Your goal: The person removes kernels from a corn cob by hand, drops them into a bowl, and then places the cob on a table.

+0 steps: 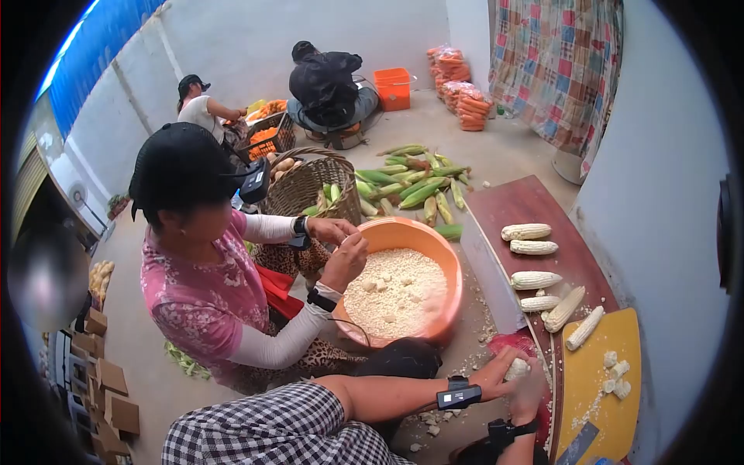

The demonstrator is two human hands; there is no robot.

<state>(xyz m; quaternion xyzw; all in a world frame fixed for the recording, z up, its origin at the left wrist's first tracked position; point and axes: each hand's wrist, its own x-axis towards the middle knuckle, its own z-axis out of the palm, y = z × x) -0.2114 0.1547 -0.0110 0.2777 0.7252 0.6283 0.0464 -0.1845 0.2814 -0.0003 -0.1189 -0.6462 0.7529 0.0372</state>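
My left hand (pixel 494 375), a device strapped at its wrist, is closed around a short piece of pale corn cob (pixel 517 370). Pressed close against the same piece is my right hand (pixel 528 394), with a black band at the wrist; its fingers are blurred. Both hands are over the near-left edge of a dark red board (pixel 527 203), beside a red plastic-looking thing (pixel 513 342). Husked white cobs (pixel 536 280) lie along that board. On a yellow board (pixel 622 341) to the right are one cob (pixel 585 328), several broken chunks (pixel 618 378) and a flat grey blade (pixel 579 442).
An orange tub (pixel 457 298) of loose kernels stands left of the board. A co-worker in a pink shirt (pixel 186 310) works with both hands over it. Unhusked corn (pixel 418 182) and a wicker basket (pixel 310 186) lie behind. Two more people sit further back; bagged carrots (pixel 469 105) stand near the wall.
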